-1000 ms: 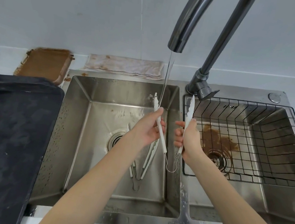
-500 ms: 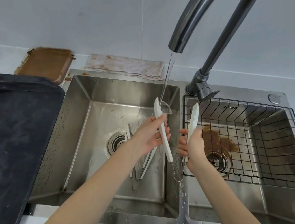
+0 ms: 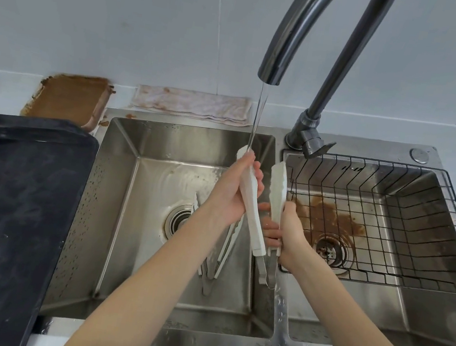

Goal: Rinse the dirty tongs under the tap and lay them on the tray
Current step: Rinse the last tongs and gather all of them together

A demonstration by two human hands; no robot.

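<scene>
White tongs (image 3: 252, 217) are held spread open over the divider between the two sink basins. My left hand (image 3: 232, 194) grips the left arm of the tongs, whose tip sits in the thin stream from the dark tap (image 3: 279, 48). My right hand (image 3: 288, 234) grips the right arm lower down. The metal hinge end hangs below both hands. More tongs (image 3: 217, 259) lie on the floor of the left basin (image 3: 132, 218), partly hidden by my left forearm. The dark tray (image 3: 7, 215) lies on the counter to the left of the sink.
A black wire basket (image 3: 406, 227) sits in the right basin over brown residue near its drain. A stained cloth (image 3: 192, 104) lies behind the left basin. A brown-smeared dish (image 3: 70, 98) stands at the back left, beside the tray.
Both hands have drawn the tongs slightly lower and nearer to me. My left hand has slid up the left arm, whose tip stays in the stream.
</scene>
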